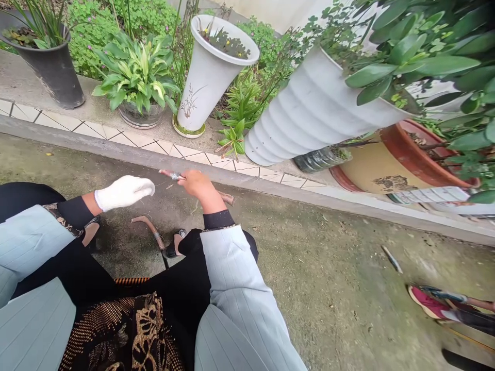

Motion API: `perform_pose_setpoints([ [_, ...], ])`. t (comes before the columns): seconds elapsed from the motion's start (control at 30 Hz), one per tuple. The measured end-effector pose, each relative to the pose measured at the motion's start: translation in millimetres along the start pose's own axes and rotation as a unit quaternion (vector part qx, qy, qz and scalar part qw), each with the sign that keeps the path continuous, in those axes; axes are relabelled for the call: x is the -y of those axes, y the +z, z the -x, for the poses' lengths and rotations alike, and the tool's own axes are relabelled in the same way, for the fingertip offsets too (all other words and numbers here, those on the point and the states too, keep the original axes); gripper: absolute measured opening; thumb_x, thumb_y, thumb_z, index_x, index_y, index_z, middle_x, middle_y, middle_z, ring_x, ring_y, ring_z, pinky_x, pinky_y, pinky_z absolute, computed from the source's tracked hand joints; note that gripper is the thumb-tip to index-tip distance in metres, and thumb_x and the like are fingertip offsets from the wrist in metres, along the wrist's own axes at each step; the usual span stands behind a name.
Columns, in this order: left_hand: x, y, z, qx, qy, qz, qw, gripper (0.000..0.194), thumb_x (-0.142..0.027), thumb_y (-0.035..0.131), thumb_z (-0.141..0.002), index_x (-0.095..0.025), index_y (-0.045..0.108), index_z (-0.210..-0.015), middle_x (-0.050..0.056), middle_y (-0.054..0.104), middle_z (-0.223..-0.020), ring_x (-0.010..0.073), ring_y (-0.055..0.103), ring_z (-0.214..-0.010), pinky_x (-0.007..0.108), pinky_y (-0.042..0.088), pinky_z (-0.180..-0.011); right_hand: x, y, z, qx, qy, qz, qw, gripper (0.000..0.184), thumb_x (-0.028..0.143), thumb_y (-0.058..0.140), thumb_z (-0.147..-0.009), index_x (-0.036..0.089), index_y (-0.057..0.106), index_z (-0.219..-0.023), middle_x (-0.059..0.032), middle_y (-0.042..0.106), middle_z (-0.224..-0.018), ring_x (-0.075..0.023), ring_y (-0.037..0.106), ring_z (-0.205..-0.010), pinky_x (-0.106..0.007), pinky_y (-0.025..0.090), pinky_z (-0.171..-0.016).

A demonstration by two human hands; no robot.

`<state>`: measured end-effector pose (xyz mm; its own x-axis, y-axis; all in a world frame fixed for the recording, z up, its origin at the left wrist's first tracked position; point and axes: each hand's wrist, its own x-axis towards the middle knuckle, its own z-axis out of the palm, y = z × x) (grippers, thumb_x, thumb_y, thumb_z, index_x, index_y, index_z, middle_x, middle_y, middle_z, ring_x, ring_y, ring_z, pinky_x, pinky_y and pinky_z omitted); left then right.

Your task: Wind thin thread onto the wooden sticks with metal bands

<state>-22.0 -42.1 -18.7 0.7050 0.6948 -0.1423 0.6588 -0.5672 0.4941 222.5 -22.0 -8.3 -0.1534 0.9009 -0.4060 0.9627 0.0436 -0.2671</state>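
Note:
My right hand [198, 184] is wrapped round a brown wooden stick [227, 198], whose two ends stick out on either side of the fist. Silvery wire [177, 176] is coiled round the stick just left of my fingers. To the left, my left hand [126, 192] wears a white glove, its fingers curled together near the stick's left end but apart from it. Whatever those fingers pinch, if anything, is too small to make out. Below, between my feet, a bent brown stick [149, 225] with a grey wrapped part is seen above the concrete ground.
Along the tiled ledge [162, 147] ahead stand a black pot [54, 72], a white pot [201, 82], a ribbed white planter [305, 108] and a red-rimmed pot [386, 159]. At right, a short stick [392, 258] lies near another person's red shoe [427, 304].

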Motion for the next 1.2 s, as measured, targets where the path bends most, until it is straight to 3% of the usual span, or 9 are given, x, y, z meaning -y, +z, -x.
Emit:
perform_pose_setpoints([
  [0.1,9,-2.2,-1,-0.038,-0.02,-0.047,0.998,0.042,-0.041,0.036,-0.093,-0.019,0.07,-0.104,0.006,0.074,-0.102,0.0201,0.066,-0.088,0.026,0.046,-0.078,6,4,4,0.16,-0.07,0.024,0.984,0.013,0.023,0.062,-0.082,0.015,0.07,-0.076,-0.0076,0.066,-0.072,-0.0143,0.055,-0.064,-0.027,0.034,-0.06],
  [0.23,15,-3.8,-3,-0.083,-0.065,0.061,0.992,0.037,-0.039,0.041,-0.089,-0.017,0.07,-0.097,0.005,0.073,-0.098,0.0191,0.065,-0.086,0.027,0.047,-0.079,5,1,10,0.384,-0.237,-0.171,0.876,0.013,0.027,0.064,-0.08,0.015,0.069,-0.082,0.0021,0.058,-0.064,-0.0083,0.048,-0.056,-0.023,0.036,-0.056],
  [0.33,13,-1.0,-4,-0.09,-0.075,0.254,0.96,0.034,-0.04,0.045,-0.088,-0.013,0.066,-0.094,0.004,0.066,-0.077,0.014,0.057,-0.066,0.025,0.046,-0.064,2,-6,15,0.281,-0.281,-0.392,0.83,0.027,0.038,0.068,-0.078,0.014,0.066,-0.09,0.0028,0.057,-0.07,-0.0068,0.047,-0.059,-0.021,0.038,-0.056],
  [0.5,5,10.6,-3,-0.024,-0.053,0.42,0.906,0.036,-0.044,0.047,-0.091,-0.012,0.061,-0.097,-0.001,0.049,-0.061,0.0107,0.046,-0.056,0.021,0.039,-0.054,-7,-15,10,-0.016,-0.17,-0.615,0.77,0.039,0.051,0.073,-0.072,0.017,0.054,-0.08,0.0032,0.051,-0.069,-0.0063,0.042,-0.056,-0.02,0.035,-0.052],
  [0.6,-1,10.6,-1,-0.005,-0.034,0.325,0.945,0.038,-0.046,0.042,-0.093,-0.014,0.063,-0.098,0.0,0.054,-0.064,0.0115,0.049,-0.059,0.021,0.04,-0.057,-11,-13,3,-0.058,-0.107,-0.607,0.786,0.035,0.049,0.069,-0.076,0.018,0.053,-0.079,0.0025,0.051,-0.07,-0.007,0.042,-0.055,-0.021,0.036,-0.051],
  [0.77,1,2.6,2,0.015,0.063,0.046,0.997,0.039,-0.041,0.036,-0.096,-0.019,0.069,-0.098,0.003,0.071,-0.091,0.0146,0.061,-0.079,0.023,0.044,-0.076,-5,-1,-2,-0.07,-0.008,-0.26,0.963,0.016,0.031,0.058,-0.086,0.017,0.065,-0.084,-0.0015,0.059,-0.07,-0.0117,0.049,-0.062,-0.024,0.034,-0.059],
  [0.87,8,-0.6,3,-0.017,0.062,-0.023,0.998,0.042,-0.04,0.034,-0.096,-0.019,0.07,-0.099,0.005,0.073,-0.092,0.0163,0.064,-0.082,0.023,0.044,-0.078,4,4,1,-0.02,-0.022,-0.048,0.998,0.017,0.029,0.058,-0.087,0.018,0.07,-0.089,-0.0064,0.067,-0.079,-0.0153,0.055,-0.071,-0.027,0.032,-0.062],
  [1.03,16,-11.1,4,-0.062,0.01,-0.028,0.998,0.042,-0.041,0.037,-0.092,-0.018,0.071,-0.096,0.005,0.074,-0.096,0.0189,0.065,-0.084,0.026,0.046,-0.08,11,5,7,0.21,-0.138,-0.006,0.968,0.013,0.021,0.059,-0.082,0.016,0.069,-0.076,-0.0025,0.062,-0.067,-0.0111,0.05,-0.059,-0.026,0.031,-0.056],
  [1.2,13,-11.7,0,-0.079,-0.059,0.106,0.989,0.036,-0.04,0.042,-0.089,-0.016,0.069,-0.09,0.004,0.072,-0.089,0.0167,0.062,-0.076,0.026,0.046,-0.073,14,1,16,0.393,-0.31,-0.23,0.834,0.021,0.028,0.061,-0.081,0.014,0.069,-0.096,0.0034,0.058,-0.068,-0.0066,0.047,-0.057,-0.02,0.037,-0.056],
])
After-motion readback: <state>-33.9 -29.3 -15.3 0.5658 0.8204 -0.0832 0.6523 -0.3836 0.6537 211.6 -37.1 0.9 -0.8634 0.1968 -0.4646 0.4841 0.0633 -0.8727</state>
